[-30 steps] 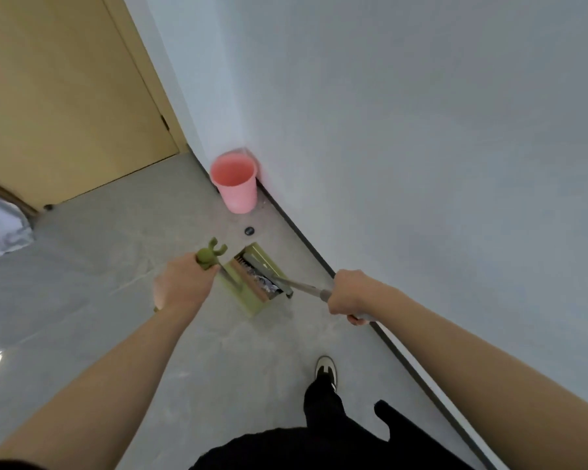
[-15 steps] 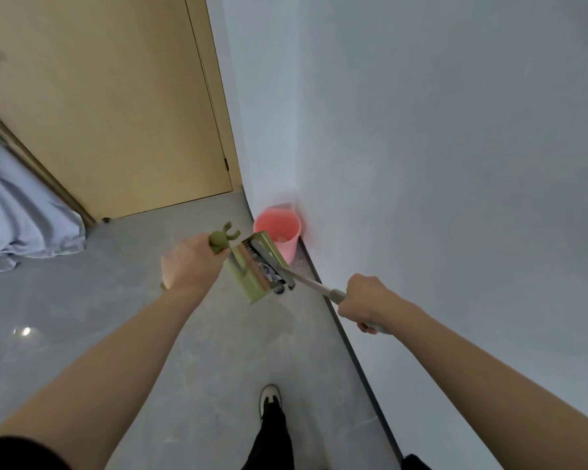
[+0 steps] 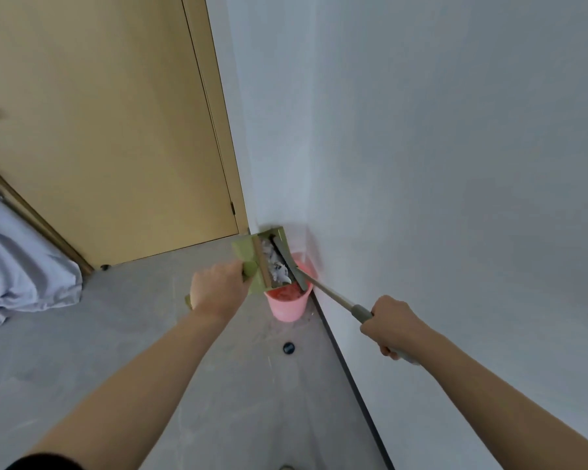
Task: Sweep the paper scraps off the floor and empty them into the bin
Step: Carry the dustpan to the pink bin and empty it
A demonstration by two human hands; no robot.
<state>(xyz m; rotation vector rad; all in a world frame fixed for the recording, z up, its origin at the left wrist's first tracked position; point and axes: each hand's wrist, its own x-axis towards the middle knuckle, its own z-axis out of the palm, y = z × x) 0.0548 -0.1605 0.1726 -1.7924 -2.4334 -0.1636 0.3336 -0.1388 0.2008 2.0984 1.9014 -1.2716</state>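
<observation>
Left hand (image 3: 218,288) grips dustpan (image 3: 263,259) over pink bin (image 3: 287,305); right hand (image 3: 389,322) grips broom (image 3: 323,291) handle. Paper scraps (image 3: 275,268) inside pan; tip slowly, mouth inside rim

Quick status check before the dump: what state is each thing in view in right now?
Dustpan: held above the bin, still loaded.
Paper scraps: in the dustpan, pinned by the broom head.
Broom: head pressed into the dustpan.
Bin: upright in the corner, open.
Left hand: grips the dustpan handle.
Right hand: grips the broom handle.
Door: closed.
</observation>
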